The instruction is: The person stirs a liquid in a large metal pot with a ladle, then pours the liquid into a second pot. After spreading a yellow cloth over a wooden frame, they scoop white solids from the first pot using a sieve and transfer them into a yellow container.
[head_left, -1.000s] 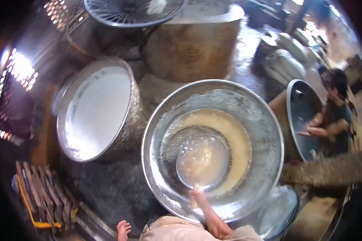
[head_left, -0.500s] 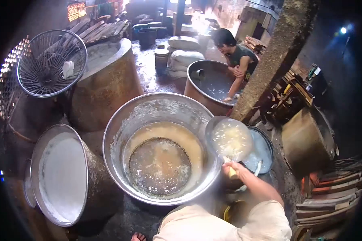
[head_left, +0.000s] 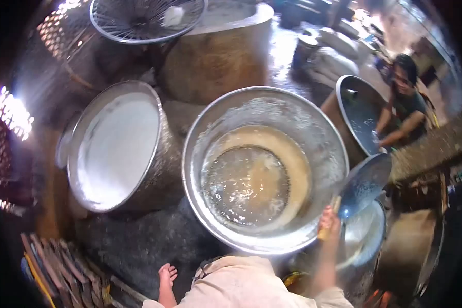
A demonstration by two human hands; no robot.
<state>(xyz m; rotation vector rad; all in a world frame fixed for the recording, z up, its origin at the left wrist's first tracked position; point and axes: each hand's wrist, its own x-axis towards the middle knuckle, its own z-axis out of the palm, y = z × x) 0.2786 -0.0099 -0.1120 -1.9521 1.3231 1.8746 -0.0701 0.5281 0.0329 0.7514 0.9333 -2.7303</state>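
My right hand (head_left: 327, 223) grips the wooden handle of a wide metal ladle (head_left: 363, 185), whose empty bowl hangs just past the right rim of a big steel basin (head_left: 323, 133). The basin holds yellowish-brown liquid (head_left: 256, 179) with white flecks. Under the ladle stands a smaller metal pot (head_left: 367, 238) with pale contents. My left hand is out of sight.
A large pot of white liquid (head_left: 115, 146) stands to the left. Behind are a round vat (head_left: 215, 56) and a wire basket (head_left: 143, 18). At the right, another person (head_left: 405, 105) reaches into a metal pan (head_left: 357, 110). My bare foot (head_left: 165, 280) is on the dark floor.
The ladle, earlier full of pale liquid, has tipped over the small pot and is empty. My view has swung left and down; a second ago the ladle was dipping in the basin.
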